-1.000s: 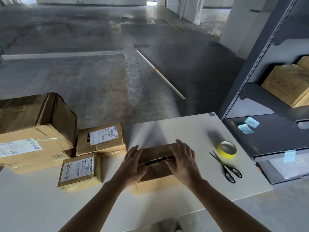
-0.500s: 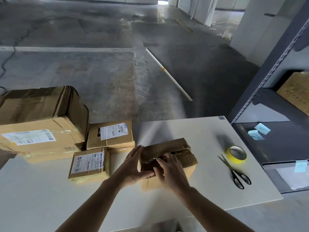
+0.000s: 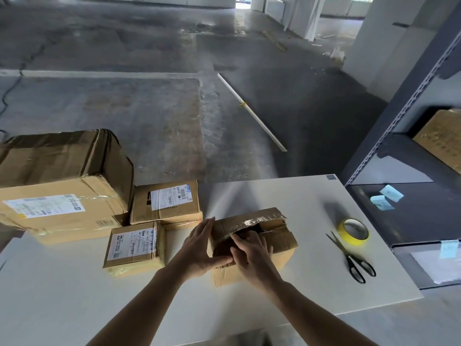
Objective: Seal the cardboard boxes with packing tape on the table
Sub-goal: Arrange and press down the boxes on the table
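Observation:
A small brown cardboard box (image 3: 279, 237) lies on the white table (image 3: 287, 193), its top flaps slightly apart with a dark gap between them. Old shiny tape shows on the far flap. My left hand (image 3: 199, 248) rests against the box's left end with straight fingers, the thumb lying across the near side. My right hand (image 3: 252, 255) lies flat on the near flap, fingertips at the gap. A yellow tape roll (image 3: 354, 232) and black scissors (image 3: 355, 262) lie on the table to the right of the box, apart from both hands.
A large taped box (image 3: 62, 181) stands at the table's left end. Two small labelled boxes (image 3: 166, 202) (image 3: 134, 245) sit beside it, close to my left hand. A grey metal shelf (image 3: 411, 148) with a carton stands to the right. Concrete floor lies beyond.
The box has turned so its right end points away from me. My right hand slid from the right half of the top to the near-left flap. My left hand stayed at the left end.

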{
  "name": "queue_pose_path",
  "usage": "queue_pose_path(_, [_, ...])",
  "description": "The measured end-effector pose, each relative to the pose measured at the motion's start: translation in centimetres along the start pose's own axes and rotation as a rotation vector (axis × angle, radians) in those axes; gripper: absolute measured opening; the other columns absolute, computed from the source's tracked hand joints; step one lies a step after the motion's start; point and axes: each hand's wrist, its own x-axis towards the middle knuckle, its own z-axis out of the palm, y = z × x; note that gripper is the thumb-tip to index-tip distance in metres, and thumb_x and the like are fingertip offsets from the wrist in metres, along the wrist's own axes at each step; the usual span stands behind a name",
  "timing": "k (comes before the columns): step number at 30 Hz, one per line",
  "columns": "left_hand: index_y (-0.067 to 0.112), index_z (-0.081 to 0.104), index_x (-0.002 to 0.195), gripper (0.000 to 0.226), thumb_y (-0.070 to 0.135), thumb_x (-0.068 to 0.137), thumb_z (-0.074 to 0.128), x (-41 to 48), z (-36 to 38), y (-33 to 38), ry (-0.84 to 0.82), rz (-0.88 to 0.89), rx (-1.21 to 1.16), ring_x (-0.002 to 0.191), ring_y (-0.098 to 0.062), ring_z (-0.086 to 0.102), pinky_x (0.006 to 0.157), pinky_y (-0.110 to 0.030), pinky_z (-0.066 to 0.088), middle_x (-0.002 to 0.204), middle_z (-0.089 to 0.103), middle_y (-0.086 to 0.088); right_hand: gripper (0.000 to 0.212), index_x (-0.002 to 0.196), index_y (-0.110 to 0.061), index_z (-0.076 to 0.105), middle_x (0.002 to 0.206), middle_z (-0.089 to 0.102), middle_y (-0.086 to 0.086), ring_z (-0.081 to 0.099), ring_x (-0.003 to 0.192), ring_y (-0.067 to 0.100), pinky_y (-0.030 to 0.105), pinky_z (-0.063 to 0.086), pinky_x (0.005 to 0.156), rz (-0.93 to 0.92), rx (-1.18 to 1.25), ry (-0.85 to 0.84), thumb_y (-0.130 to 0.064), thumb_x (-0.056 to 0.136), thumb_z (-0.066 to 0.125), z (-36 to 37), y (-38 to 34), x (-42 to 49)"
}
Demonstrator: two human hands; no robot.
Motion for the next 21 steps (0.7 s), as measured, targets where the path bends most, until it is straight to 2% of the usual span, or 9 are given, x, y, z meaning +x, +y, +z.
queue_pose_path(5, [0.016,0.045,0.142,0.067,0.056,0.089,0.055,0.5,0.0,0.1,0.2,0.121,0.103,0.129,-0.022,0.046,0.101,-0.029,0.037,0.144,0.045,-0.001,0.041,0.14,-0.029,0.053,0.137,0.051,-0.006,0.036,0.133,0.016,0.035,0.025,0.104,-0.122,-0.046,0.063,-0.037,0.102,0.042,-0.4,0.5,-0.1])
queue_pose_path(7, [0.014,0.049,0.141,0.056,0.045,0.095,0.054,0.6,0.1,0.2,0.226,0.162,0.185,0.124,-0.024,0.053,0.099,-0.031,0.042,0.142,0.049,-0.005,0.05,0.138,-0.024,0.056,0.134,0.055,-0.004,0.042,0.131,0.02,0.043,0.033,0.107,-0.15,-0.111,0.086,-0.047,0.097,0.039,-0.5,1.2,-0.1])
queue_pose_path(8, [0.014,0.049,0.141,0.055,0.047,0.097,0.048,0.6,0.2,0.3,0.227,0.173,0.226,0.122,-0.025,0.055,0.098,-0.033,0.044,0.141,0.05,-0.007,0.056,0.137,-0.023,0.055,0.134,0.056,-0.004,0.043,0.132,0.021,0.046,0.035,0.108,-0.159,-0.142,0.103,-0.054,0.094,0.038,-0.5,1.9,-0.1])
queue_pose_path(11, [0.012,0.054,0.138,0.068,0.058,0.097,0.026,0.6,0.2,-0.1,0.209,0.193,0.292,0.115,-0.026,0.061,0.091,-0.036,0.052,0.136,0.056,-0.011,0.073,0.144,-0.028,0.045,0.149,0.044,-0.008,0.03,0.144,0.016,0.043,0.027,0.116,-0.249,-0.23,0.044,-0.073,0.087,0.041,-1.1,4.2,-0.4])
queue_pose_path(14, [0.01,0.062,0.13,0.066,0.057,0.098,0.027,0.5,0.1,-0.3,0.218,0.224,0.322,0.108,-0.027,0.066,0.083,-0.034,0.055,0.127,0.062,-0.011,0.073,0.151,-0.028,0.035,0.16,0.029,-0.007,0.014,0.151,0.013,0.041,0.016,0.121,-0.336,-0.245,-0.023,-0.066,0.089,0.047,-1.2,5.8,-0.6])
queue_pose_path(16, [0.01,0.059,0.134,0.076,0.064,0.097,0.019,0.3,-0.2,0.1,0.204,0.214,0.314,0.113,-0.028,0.064,0.088,-0.035,0.052,0.131,0.06,-0.011,0.064,0.148,-0.027,0.039,0.158,0.033,-0.005,0.017,0.15,0.013,0.043,0.021,0.12,-0.368,-0.247,0.027,-0.055,0.092,0.049,-0.9,6.2,-0.5])
queue_pose_path(19, [0.015,0.046,0.146,0.101,0.078,0.085,-0.004,0.3,-0.5,0.5,0.146,0.153,0.264,0.131,-0.024,0.049,0.102,-0.032,0.041,0.145,0.047,-0.007,0.06,0.146,-0.024,0.043,0.156,0.039,-0.001,0.025,0.148,0.017,0.043,0.022,0.12,-0.396,-0.276,0.081,-0.052,0.094,0.047,-0.8,6.4,-0.3])
queue_pose_path(21, [0.017,0.045,0.147,0.105,0.082,0.081,-0.005,0.2,-0.5,0.6,0.159,0.131,0.221,0.133,-0.022,0.046,0.103,-0.03,0.038,0.147,0.045,-0.005,0.059,0.145,-0.022,0.044,0.156,0.039,0.001,0.026,0.149,0.021,0.044,0.022,0.12,-0.405,-0.3,0.096,-0.053,0.095,0.045,-0.9,6.5,-0.4])
